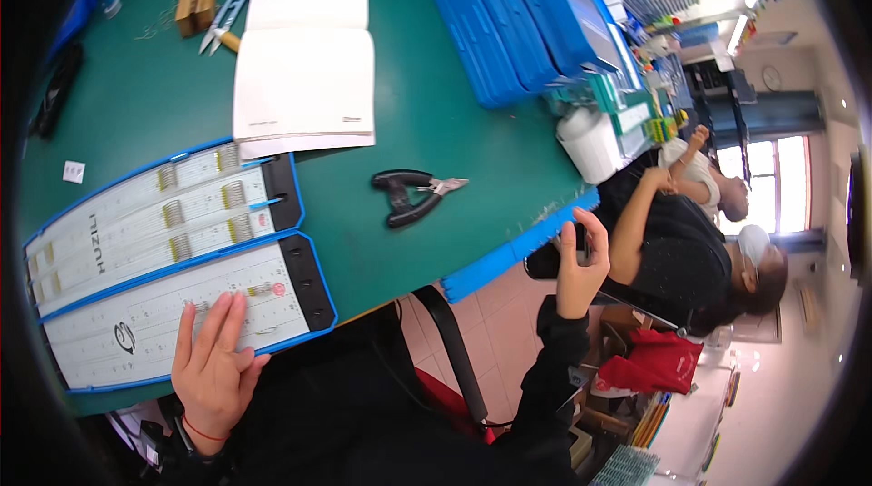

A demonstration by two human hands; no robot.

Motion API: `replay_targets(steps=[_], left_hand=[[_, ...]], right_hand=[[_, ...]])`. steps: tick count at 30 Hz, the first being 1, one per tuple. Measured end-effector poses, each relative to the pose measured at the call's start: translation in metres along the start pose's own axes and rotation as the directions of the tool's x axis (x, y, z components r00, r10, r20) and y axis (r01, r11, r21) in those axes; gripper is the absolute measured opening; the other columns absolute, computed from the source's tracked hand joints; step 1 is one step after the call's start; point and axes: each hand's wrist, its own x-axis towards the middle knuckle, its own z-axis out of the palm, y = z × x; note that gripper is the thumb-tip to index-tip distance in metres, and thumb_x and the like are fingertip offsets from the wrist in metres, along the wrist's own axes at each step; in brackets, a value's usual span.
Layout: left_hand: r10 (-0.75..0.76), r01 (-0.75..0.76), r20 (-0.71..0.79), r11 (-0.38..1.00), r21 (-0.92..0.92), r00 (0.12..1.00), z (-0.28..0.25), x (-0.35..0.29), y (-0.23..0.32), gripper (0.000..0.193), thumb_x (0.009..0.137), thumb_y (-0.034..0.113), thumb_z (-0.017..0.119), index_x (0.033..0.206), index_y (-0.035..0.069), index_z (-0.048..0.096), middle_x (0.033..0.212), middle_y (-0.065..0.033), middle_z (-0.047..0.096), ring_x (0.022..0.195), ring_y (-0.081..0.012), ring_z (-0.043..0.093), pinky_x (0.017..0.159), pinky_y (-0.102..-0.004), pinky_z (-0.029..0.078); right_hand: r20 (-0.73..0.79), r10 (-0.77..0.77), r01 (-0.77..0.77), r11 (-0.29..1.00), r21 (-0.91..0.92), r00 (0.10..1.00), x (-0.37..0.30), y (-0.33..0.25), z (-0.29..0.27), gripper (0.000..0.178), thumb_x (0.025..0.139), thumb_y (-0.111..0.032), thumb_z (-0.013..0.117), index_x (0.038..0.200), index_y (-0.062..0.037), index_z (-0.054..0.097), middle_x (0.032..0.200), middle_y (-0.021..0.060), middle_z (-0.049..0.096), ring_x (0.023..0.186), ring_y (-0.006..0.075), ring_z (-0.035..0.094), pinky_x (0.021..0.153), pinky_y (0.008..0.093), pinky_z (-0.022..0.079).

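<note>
My left hand [213, 368] lies with its fingers stretched out on the white near panel of a long, blue-edged flat case [154, 332]. Near its fingertips are a small coil [259, 290] and a round red mark. The opened case's other panel [136, 223] carries several metal spring coils [234, 195] and thin lines. Past the table's front edge, my right hand [581, 268] is raised with thumb and forefinger tips brought together; anything between them is too fine to make out. Black-handled cutting pliers [413, 195] rest on the green table [427, 132], between the case and my right hand.
An open white booklet [304, 77] lies behind the case, beside blue snips [232, 14] and a wooden block [195, 0]. Blue cases [509, 23] are stacked at the back right, near a white bin [589, 145]. A blue strip [509, 254] edges the table. Two people sit at right.
</note>
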Motion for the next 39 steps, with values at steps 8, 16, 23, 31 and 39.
replay_targets(steps=[8,16,23,31,39], left_hand=[[-0.048,0.043,-0.054,0.996,-0.083,0.997,0.005,0.008,0.01,0.023,0.08,0.009,0.067,0.074,0.005,0.045,0.125,-0.0205,0.058,0.121,-0.0379,0.051,0.106,-0.0559,0.031],[-0.213,0.211,-0.09,0.977,-0.032,0.973,-0.03,-0.015,0.001,0.035,0.081,0.023,0.067,0.107,0.002,0.059,0.126,-0.0201,0.057,0.122,-0.0384,0.05,0.108,-0.054,0.029],[-0.331,0.329,-0.021,0.928,0.172,0.943,-0.024,-0.042,-0.008,0.059,0.079,0.032,0.067,0.129,0.004,0.053,0.135,-0.0126,0.051,0.128,-0.0305,0.045,0.109,-0.048,0.028],[-0.281,0.291,-0.101,0.951,0.105,0.955,-0.027,-0.046,-0.008,0.057,0.079,0.035,0.069,0.123,0.002,0.057,0.13,-0.0181,0.055,0.124,-0.0345,0.05,0.103,-0.0439,0.037],[0.327,-0.052,0.071,0.354,-0.934,0.942,-0.018,-0.018,0.053,0.055,0.087,0.025,0.065,0.132,0.0,0.047,0.138,-0.0191,0.045,0.13,-0.0342,0.041,0.113,-0.0507,0.021]], right_hand=[[0.139,-0.142,0.18,0.933,-0.313,0.98,-0.051,0.004,-0.01,0.015,0.075,-0.014,0.077,0.085,-0.0102,0.067,0.1,0.0049,0.059,0.097,0.0247,0.055,0.084,0.0351,0.041],[0.11,-0.307,0.325,0.872,-0.365,0.945,-0.047,0.027,-0.001,0.016,0.072,0.001,0.071,0.084,-0.0046,0.062,0.101,0.0102,0.057,0.105,0.0299,0.056,0.089,0.0391,0.042],[0.022,-0.174,0.175,0.981,-0.079,0.985,-0.045,0.059,0.0,0.01,0.079,0.009,0.062,0.084,0.0014,0.057,0.095,0.0104,0.056,0.113,0.0321,0.056,0.094,0.0383,0.044],[0.101,-0.233,0.238,0.97,-0.042,0.967,-0.058,-0.037,-0.012,0.014,0.091,-0.003,0.057,0.078,0.0021,0.055,0.09,0.0124,0.06,0.11,0.0331,0.056,0.096,0.0416,0.04],[0.491,-0.851,0.305,0.525,0.795,0.185,-0.076,-0.227,0.041,0.012,0.063,-0.014,0.073,0.074,-0.0146,0.069,0.081,-0.0017,0.067,0.095,0.0258,0.064,0.081,0.0367,0.04]])
